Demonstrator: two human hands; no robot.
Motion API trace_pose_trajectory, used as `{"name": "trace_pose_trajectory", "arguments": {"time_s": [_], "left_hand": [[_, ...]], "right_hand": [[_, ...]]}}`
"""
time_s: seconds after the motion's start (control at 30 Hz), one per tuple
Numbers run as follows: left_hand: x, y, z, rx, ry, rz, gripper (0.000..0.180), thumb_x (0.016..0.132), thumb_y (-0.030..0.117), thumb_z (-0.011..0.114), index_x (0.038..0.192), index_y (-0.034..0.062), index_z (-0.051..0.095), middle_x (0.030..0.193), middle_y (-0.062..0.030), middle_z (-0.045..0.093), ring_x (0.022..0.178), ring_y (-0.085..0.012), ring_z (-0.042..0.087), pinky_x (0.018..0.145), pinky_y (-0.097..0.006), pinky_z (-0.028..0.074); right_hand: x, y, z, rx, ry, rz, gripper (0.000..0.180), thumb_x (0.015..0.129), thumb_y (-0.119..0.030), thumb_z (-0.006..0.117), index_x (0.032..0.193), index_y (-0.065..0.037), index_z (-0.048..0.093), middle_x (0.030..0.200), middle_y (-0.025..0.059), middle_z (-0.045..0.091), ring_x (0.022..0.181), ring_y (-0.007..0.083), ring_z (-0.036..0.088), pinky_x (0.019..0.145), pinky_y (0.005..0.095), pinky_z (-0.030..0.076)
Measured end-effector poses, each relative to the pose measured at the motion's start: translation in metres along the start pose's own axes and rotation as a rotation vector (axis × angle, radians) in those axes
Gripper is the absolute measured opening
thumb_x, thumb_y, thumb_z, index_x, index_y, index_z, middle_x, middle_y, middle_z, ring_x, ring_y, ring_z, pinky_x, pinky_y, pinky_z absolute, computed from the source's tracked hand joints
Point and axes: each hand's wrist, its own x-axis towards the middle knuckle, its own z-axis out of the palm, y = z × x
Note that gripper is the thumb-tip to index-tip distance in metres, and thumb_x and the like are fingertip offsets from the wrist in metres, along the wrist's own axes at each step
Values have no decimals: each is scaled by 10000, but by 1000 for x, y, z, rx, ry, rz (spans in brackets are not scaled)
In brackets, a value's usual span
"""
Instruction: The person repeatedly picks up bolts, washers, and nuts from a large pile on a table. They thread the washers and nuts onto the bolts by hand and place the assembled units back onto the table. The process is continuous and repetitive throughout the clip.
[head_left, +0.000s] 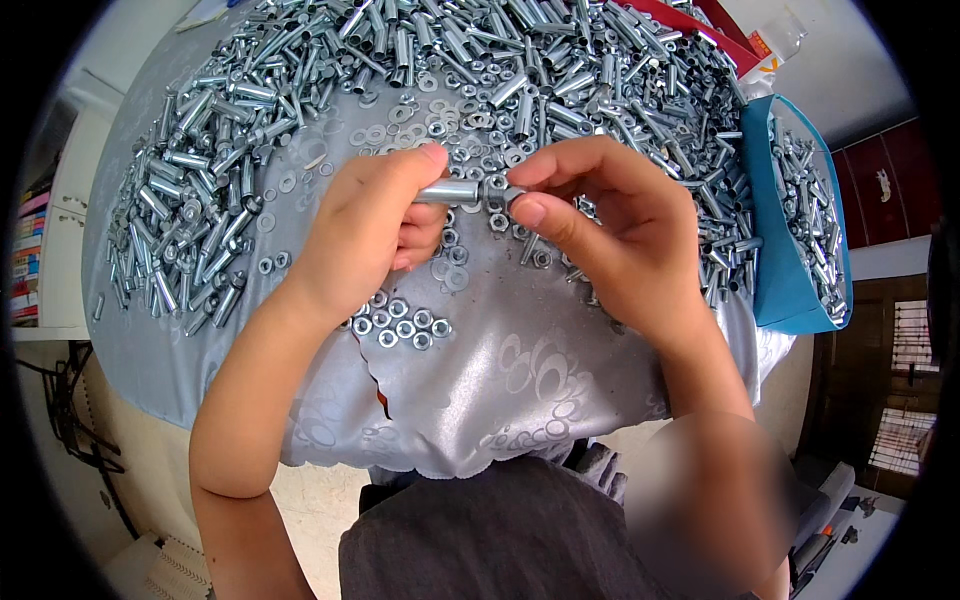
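Observation:
My left hand (pixel 375 215) is closed around a shiny sleeve anchor bolt (pixel 452 191), which lies level and points right. At its right end sit a washer and a nut (pixel 494 193). The thumb and forefinger of my right hand (pixel 610 220) pinch the tip of that end, and its other fingers are curled. What lies inside my left fist is hidden. Below my left wrist a small group of loose hex nuts (pixel 403 327) rests on the grey tablecloth (pixel 470 385). Flat washers (pixel 400 113) and more nuts are scattered just beyond my hands.
Heaps of metal sleeves and bolts (pixel 200 190) cover the table's left, far and right sides. A blue fabric bin (pixel 775 220) filled with similar parts stands at the right edge. A red box (pixel 715 35) and a clear plastic bottle (pixel 783 38) are at the far right. The cloth has a tear (pixel 381 398).

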Motion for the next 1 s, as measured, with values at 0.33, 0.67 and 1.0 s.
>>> {"name": "trace_pose_trajectory", "arguments": {"time_s": [0.33, 0.67, 1.0], "left_hand": [[-2, 4, -4, -7, -195, -37, 393, 882, 314, 405, 559, 103, 331, 491, 40, 276, 427, -62, 258, 401, -223, 221], [-6, 8, 4, -48, -249, -116, 404, 896, 333, 392, 586, 75, 376, 487, 26, 268, 427, -76, 265, 405, -232, 234], [-3, 5, 2, -49, -252, -127, 424, 906, 345, 377, 580, 74, 373, 479, 26, 278, 427, -74, 269, 409, -231, 246]], "right_hand": [[3, -7, -6, 509, -193, 323, 181, 776, -44, 642, 929, 29, 579, 834, 47, 613, 798, 96, 578, 726, 209, 454], [1, 5, -2, 699, -270, 262, 175, 767, -33, 648, 917, 20, 575, 841, 46, 610, 781, 95, 574, 735, 217, 458], [1, 10, -1, 694, -259, 296, 215, 778, -85, 653, 951, -5, 554, 823, 24, 594, 758, 79, 557, 704, 207, 448]]}}
